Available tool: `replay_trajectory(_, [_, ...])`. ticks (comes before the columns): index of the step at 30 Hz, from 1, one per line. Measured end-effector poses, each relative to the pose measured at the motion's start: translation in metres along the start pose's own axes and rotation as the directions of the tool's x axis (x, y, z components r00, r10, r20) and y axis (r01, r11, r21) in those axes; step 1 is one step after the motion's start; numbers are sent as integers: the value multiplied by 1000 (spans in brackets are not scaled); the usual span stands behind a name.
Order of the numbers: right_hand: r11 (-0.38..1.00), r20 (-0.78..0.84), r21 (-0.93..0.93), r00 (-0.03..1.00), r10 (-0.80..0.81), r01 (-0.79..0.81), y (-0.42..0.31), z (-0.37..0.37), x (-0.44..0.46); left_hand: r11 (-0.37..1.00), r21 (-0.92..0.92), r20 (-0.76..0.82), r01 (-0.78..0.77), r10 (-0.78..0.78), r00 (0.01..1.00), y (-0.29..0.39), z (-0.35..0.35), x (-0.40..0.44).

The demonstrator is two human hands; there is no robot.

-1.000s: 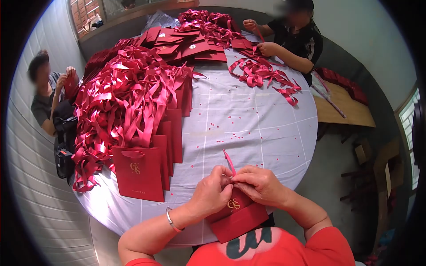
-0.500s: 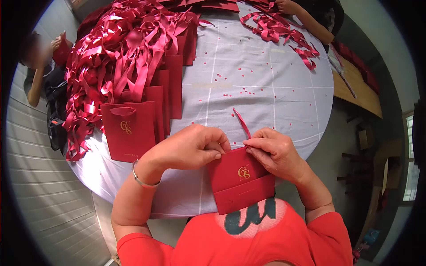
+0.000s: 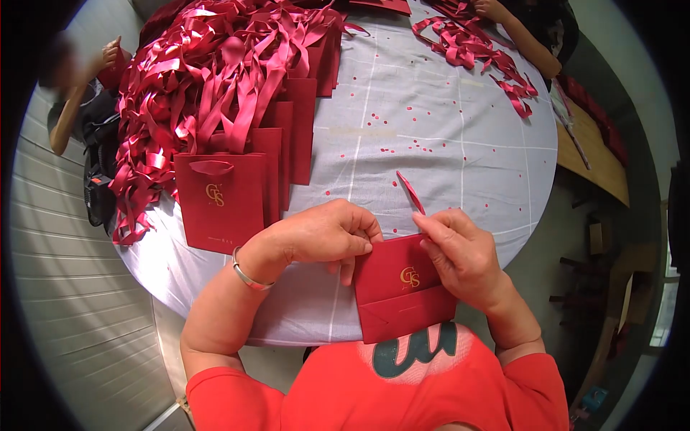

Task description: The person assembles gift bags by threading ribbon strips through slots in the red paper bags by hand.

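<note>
A red paper gift bag (image 3: 392, 276) with gold lettering and its bottom folded up lies flat at the table's near edge, against my shirt. My left hand (image 3: 334, 233), with a bracelet on the wrist, is closed on the bag's upper left corner; some of its fingers are behind the bag. At the upper right edge of the bag my right hand (image 3: 463, 251) is closed, its fingertips at a red ribbon (image 3: 410, 191). The ribbon's free end points away over the tablecloth. How the ribbon meets the bag is hidden by the fingers.
Red bags (image 3: 219, 205) stand in a row at left, beneath a heap of ribbon handles (image 3: 194, 93). Loose ribbons (image 3: 467, 50) lie at far right near another person's arm (image 3: 532, 43). Small red dots are scattered over the white tablecloth (image 3: 431, 172). Another person sits at left.
The camera view has shifted slightly, so the table's contents sit further right. My right hand's fingertips have risen a little from the bag's top edge. My left hand stays at the corner.
</note>
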State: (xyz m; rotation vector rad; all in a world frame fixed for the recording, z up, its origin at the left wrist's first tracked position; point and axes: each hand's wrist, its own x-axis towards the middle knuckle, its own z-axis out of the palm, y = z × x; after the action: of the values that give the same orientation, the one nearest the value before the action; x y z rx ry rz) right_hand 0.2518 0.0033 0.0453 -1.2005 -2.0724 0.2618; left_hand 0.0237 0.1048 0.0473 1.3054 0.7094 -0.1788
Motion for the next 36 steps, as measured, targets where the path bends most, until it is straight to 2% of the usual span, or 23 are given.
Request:
replay_trajectory(3, [1000, 71, 7, 997, 27, -28, -11, 2, 6, 1000, -10, -21, 9, -9, 1000, 0, 0, -1])
replay_trajectory(5, [987, 70, 134, 994, 78, -87, -9, 8, 4, 999, -29, -28, 21, -22, 999, 1, 0, -1])
replay_trajectory(12, [988, 106, 155, 994, 2, -19, -4, 8, 3, 996, -85, -19, 40, -42, 999, 3, -1, -4])
replay_trajectory(15, [979, 106, 198, 994, 23, -44, -9, 9, 3, 988, -149, 2, 39, -39, 999, 2, -2, -3])
replay_trajectory(17, [950, 132, 280, 986, 106, -140, -12, 10, 4, 980, -187, -15, 64, -68, 998, 5, -1, -5])
replay_trajectory(18, [950, 132, 282, 986, 104, -138, -12, 10, 4, 980, -187, -18, 64, -69, 997, 4, -1, -4])
replay_trajectory(21, [950, 127, 286, 988, 89, -123, -11, 12, 5, 987, -152, -6, 49, -50, 999, 3, -2, -3])
replay_trajectory(23, [969, 96, 243, 995, 20, -43, -9, 14, 4, 995, -97, 13, 2, -1, 1000, 3, -1, -4])
replay_trajectory(32, [972, 75, 227, 997, 35, -51, -11, 20, 3, 995, 9, 104, -94, 93, 990, -8, -8, 1])
replay_trajectory(36, [977, 80, 212, 997, 19, -35, -11, 22, 5, 998, 0, 53, -64, 64, 997, -6, -6, 0])
